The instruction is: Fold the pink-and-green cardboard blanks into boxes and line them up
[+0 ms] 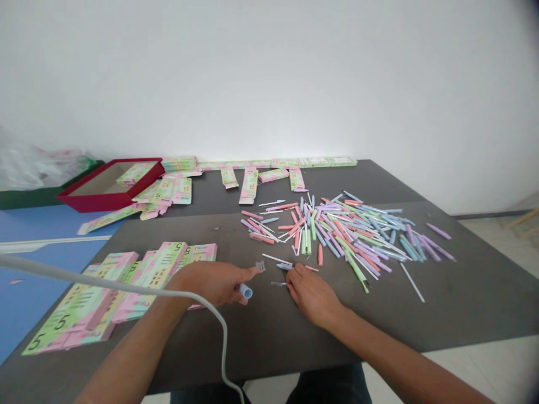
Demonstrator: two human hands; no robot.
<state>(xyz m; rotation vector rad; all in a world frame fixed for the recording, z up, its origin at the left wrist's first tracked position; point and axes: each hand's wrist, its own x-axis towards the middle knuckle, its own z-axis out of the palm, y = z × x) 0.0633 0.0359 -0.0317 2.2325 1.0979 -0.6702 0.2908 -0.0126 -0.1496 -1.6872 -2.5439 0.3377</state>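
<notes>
My left hand [213, 283] grips a short light blue plastic pen barrel [245, 291], whose open end sticks out below the fingers. A small translucent piece [260, 266] lies just beyond its fingertip. My right hand [314, 297] rests on the dark table with its fingers curled. Its fingertips are at a thin pen with a blue end [284, 267], and a short pen refill [278, 284] lies beside them. Farther ahead spreads a loose heap of pastel pink, green, blue and purple pens [341, 235].
Stacks of flat pink-and-green printed cardboard boxes [122, 297] lie left of my hands. A red box [109, 185] and more boxes stand at the back left. A white cable [126, 287] crosses over my left forearm. Blue surface [37, 297] adjoins the table's left side.
</notes>
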